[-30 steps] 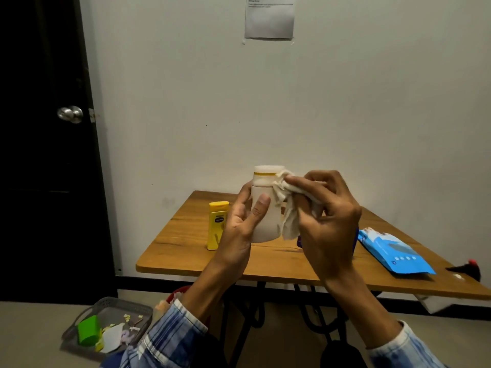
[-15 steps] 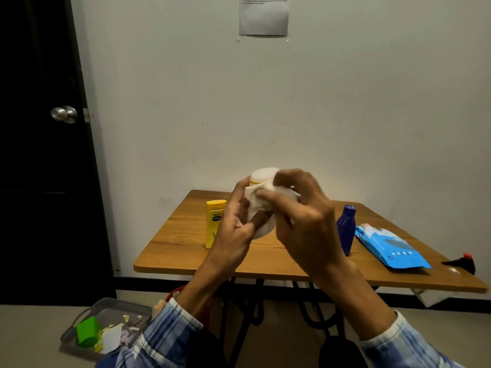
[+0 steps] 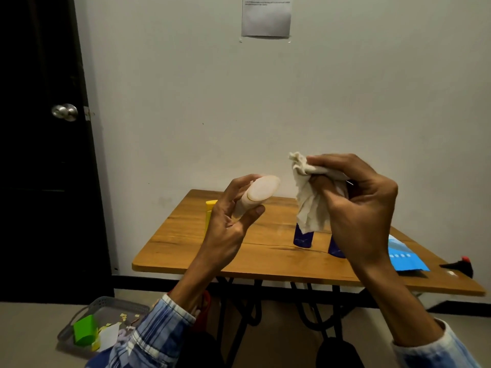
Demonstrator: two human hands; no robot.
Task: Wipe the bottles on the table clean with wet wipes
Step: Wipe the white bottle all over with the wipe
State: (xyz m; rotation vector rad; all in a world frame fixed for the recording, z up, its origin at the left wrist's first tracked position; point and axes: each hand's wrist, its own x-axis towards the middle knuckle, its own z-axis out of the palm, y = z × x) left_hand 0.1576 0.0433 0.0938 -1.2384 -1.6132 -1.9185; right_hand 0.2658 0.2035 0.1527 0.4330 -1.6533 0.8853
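Now left grip (image 3: 225, 224) holds bottle (image 3: 261, 191); notice (image 3: 265, 15) illegible

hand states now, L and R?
Left hand: grips the bottle, held up off the table.
Right hand: grips the wipe, apart from the bottle.

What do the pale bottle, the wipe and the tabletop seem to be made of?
The pale bottle, held by the left hand: probably plastic, matte; even, dull surface without glassy glints. The wipe, gripped by the right hand: soft non-woven cloth or paper; crumpled, hanging in limp folds. The tabletop: wood or wood-look laminate, satin; brown grain streaks show.
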